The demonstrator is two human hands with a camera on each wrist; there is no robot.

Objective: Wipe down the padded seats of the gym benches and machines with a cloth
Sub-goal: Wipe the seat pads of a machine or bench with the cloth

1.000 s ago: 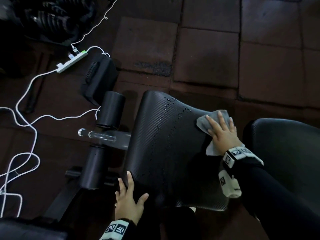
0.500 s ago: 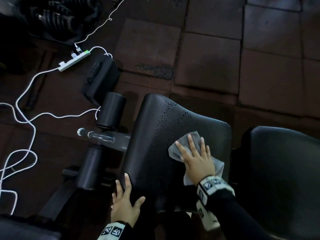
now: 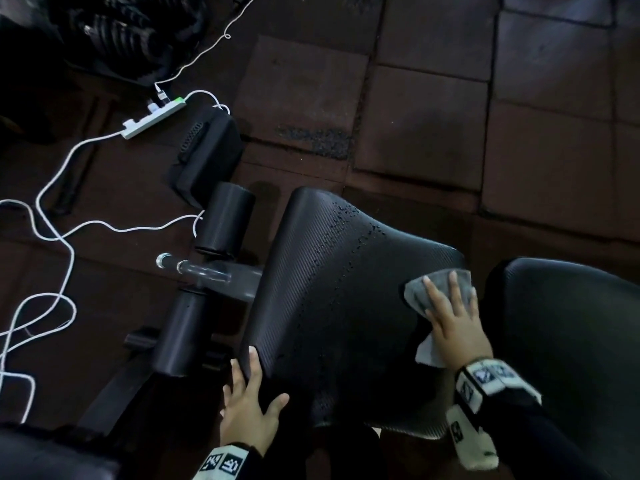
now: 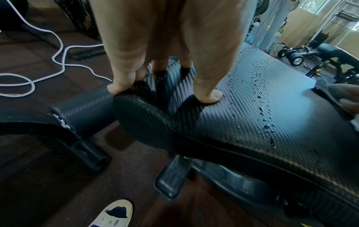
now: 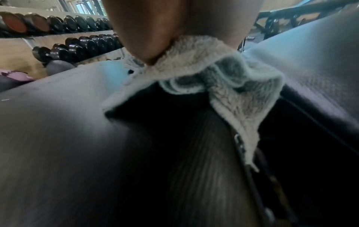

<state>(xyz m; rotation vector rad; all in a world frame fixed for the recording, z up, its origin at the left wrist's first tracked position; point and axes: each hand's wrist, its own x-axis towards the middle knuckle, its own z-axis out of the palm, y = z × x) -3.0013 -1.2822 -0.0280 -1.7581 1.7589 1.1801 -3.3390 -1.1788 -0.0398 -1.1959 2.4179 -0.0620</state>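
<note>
A black textured padded seat (image 3: 329, 299) fills the middle of the head view, with water droplets (image 3: 346, 220) in lines across its far part. My right hand (image 3: 453, 317) lies flat with straight fingers on a grey cloth (image 3: 415, 292), pressing it onto the seat's right edge. The right wrist view shows the cloth (image 5: 223, 79) bunched under the palm. My left hand (image 3: 249, 403) rests on the seat's near left corner, thumb on top and fingers along the edge. The left wrist view shows those fingers (image 4: 120, 86) pressing the pad (image 4: 252, 115). A second black pad (image 3: 571, 341) lies just right of the cloth.
Two black foam rollers (image 3: 225, 220) on a metal bar stand left of the seat. A white power strip (image 3: 152, 116) and looping white cables (image 3: 52, 220) lie on the dark floor tiles. Dumbbells (image 3: 114, 26) sit at far left. My shoe (image 4: 114, 215) is beneath the bench.
My right hand swept the cloth from the seat's right edge toward its middle, then back out to the right edge. The left hand stayed on the near left corner.
</note>
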